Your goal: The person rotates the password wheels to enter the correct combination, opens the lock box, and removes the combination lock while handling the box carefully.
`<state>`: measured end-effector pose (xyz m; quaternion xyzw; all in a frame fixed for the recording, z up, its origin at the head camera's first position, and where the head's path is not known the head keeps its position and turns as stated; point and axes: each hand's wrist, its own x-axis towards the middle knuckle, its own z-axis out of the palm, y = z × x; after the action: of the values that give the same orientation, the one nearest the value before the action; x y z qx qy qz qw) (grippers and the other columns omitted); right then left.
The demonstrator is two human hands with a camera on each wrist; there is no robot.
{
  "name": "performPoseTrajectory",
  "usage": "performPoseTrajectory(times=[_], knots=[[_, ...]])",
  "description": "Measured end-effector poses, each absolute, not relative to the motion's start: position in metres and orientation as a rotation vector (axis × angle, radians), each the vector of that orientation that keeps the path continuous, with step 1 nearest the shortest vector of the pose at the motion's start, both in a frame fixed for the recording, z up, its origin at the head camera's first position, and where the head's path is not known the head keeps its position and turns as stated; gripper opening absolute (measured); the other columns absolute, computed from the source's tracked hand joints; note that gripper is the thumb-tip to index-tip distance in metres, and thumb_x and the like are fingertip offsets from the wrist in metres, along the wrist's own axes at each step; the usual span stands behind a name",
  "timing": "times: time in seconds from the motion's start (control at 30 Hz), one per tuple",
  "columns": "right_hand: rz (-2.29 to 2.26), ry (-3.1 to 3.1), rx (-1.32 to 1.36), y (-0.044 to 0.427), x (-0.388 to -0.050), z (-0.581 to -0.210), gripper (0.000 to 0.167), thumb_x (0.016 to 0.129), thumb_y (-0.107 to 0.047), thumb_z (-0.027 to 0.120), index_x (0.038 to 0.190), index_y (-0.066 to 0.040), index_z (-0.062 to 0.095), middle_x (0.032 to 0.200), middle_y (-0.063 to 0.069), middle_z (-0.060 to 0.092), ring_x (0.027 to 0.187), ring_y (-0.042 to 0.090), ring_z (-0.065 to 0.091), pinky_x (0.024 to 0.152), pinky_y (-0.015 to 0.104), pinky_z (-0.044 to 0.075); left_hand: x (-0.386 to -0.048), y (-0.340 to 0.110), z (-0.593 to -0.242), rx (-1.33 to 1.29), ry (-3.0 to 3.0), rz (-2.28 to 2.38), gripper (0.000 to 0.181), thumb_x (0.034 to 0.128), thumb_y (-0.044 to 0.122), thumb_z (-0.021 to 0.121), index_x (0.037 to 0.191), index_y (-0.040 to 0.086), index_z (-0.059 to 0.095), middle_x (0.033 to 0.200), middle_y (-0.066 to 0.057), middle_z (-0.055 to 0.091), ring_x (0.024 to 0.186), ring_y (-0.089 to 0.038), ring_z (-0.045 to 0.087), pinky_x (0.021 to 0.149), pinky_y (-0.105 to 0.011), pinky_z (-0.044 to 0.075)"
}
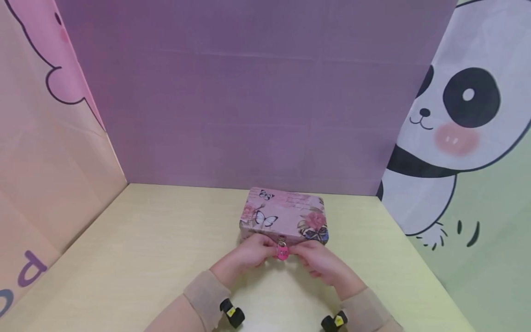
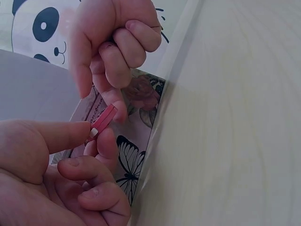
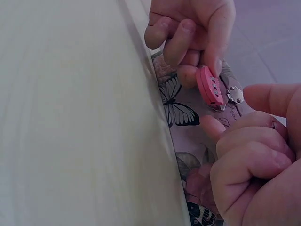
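Here's the pink rectangular box printed with butterflies and roses, lid down, sitting on the pale wood-grain table, and the action is all along its near side. There hangs the small bright-pink padlock with number dials, just below the shiny silver metal hasp at the middle of the box's front. I cannot read the digits on those dials.

The left hand has the lock, in front of the box: thumb and forefinger pinch its body from either side, no gap to spare, while the other fingers bend loosely underneath. And over on the other side of the lock, the right hand comes in at the box's front right. Its thumb and forefinger stand apart with a clear gap, the remaining fingers tucked toward the palm, and it grips nothing; that forefinger is right beside the padlock, though I cannot tell whether it touches.

Nearer the person than the box, two beige sleeves carry small black-and-yellow wrist devices. Behind the box rises the plain purple backdrop, and off to its right, a big black-and-white cartoon panda covers the pale green side panel.
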<state>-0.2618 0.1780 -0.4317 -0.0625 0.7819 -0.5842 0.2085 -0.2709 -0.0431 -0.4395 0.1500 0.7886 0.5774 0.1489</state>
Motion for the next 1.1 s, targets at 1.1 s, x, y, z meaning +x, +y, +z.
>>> performPoseTrajectory(times=[1.1], knots=[[-1.629, 2.206, -0.254, 0.171, -0.258, -0.434, 0.032, 0.099, -0.027, 0.064, 0.111, 0.002, 0.07, 0.059, -0.007, 0.035, 0.047, 0.007, 0.027, 0.042, 0.02, 0.024, -0.269, -0.043, -0.436, 0.419, 2.283, 1.647, 0.011, 0.0949, 0.01, 0.067, 0.091, 0.002, 0.072, 0.063, 0.001, 0.051, 0.046, -0.007, 0.034, 0.043, -0.022, 0.029]])
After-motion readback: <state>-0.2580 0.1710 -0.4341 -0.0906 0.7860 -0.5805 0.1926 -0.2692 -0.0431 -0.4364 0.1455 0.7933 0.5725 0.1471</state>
